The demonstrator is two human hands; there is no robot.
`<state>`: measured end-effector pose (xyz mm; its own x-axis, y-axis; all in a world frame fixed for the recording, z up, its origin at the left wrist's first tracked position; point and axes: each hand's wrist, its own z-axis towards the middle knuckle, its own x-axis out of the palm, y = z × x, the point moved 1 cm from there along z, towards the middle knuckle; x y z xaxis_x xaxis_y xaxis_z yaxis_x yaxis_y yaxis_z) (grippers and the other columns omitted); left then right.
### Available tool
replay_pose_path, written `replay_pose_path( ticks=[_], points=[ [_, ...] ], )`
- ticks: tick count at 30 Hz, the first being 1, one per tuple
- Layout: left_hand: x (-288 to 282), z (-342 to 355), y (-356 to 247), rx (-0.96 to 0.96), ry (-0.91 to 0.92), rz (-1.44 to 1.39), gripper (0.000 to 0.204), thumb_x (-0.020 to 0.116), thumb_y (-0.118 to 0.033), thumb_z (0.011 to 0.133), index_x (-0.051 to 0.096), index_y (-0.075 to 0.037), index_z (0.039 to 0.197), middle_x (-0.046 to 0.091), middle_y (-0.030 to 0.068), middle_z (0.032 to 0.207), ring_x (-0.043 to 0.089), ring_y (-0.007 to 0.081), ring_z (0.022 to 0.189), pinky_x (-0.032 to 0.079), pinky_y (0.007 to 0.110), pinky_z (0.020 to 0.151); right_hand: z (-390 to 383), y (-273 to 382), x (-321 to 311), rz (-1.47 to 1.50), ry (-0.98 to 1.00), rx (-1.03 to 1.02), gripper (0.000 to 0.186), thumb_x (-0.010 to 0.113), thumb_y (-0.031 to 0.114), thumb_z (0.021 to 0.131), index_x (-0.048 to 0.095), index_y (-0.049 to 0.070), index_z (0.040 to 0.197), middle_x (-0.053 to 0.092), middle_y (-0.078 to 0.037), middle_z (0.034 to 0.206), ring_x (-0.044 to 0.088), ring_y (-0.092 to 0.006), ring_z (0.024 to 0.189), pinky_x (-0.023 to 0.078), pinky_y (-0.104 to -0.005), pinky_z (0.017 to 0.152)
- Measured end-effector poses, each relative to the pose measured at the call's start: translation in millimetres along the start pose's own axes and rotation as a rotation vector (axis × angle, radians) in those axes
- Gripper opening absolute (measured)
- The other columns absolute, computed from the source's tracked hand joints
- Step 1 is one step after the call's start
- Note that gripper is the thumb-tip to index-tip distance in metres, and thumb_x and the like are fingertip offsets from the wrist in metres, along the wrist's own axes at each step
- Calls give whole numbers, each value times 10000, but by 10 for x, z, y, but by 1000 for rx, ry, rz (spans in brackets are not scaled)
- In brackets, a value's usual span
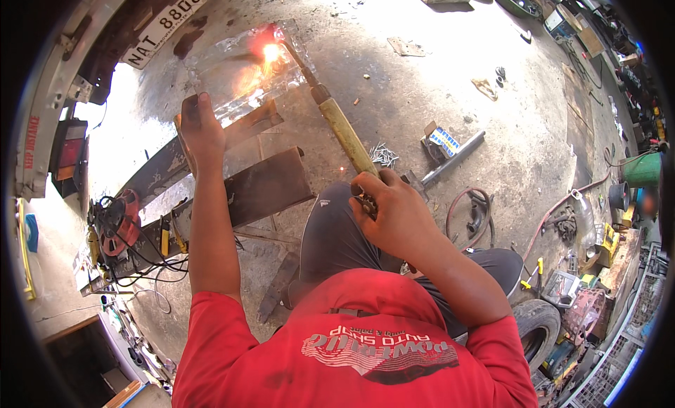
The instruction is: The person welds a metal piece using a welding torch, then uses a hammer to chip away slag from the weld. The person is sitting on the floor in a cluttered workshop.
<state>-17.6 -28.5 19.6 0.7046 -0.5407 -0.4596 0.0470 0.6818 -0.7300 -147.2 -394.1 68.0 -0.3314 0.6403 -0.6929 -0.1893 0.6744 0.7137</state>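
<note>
My right hand is closed on the yellow handle of a long torch, whose tip gives a bright flame with red glare over a shiny, clear-looking sheet. The glare hides where the tip meets it. My left hand is closed on a dark metal piece left of the flame, beside the sheet. Below it, long dark metal channels lie slanting across the floor. My bent legs are under my right hand.
A red reel with cables is at left, below a vehicle part with a plate. Right of me lie scattered nails, a metal tube, hoses, a tire, a green cylinder and clutter along the edge.
</note>
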Motion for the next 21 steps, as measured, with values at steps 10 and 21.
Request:
replay_pose_path(
  ticks=[10, 21],
  points=[
    [14, -12, 2, -9, -1, -4, 512, 564, -482, 1114, 705, 3, 1195, 719, 192, 1072, 652, 330, 1013, 491, 449, 943, 6, -10, 0, 12, -6, -12, 219, 699, 245, 1009, 654, 97, 1164, 642, -231, 1071, 720, -477, 872, 606, -564, 787],
    [-13, 20, 7, -6, 1, 22, 472, 614, -439, 1094, 704, 15, 1188, 747, 153, 1044, 687, 267, 991, 512, 392, 931, 5, -8, 1, -15, -5, -18, 263, 708, 204, 964, 647, 91, 1194, 643, -235, 1077, 721, -477, 895, 607, -558, 798]
  ],
)
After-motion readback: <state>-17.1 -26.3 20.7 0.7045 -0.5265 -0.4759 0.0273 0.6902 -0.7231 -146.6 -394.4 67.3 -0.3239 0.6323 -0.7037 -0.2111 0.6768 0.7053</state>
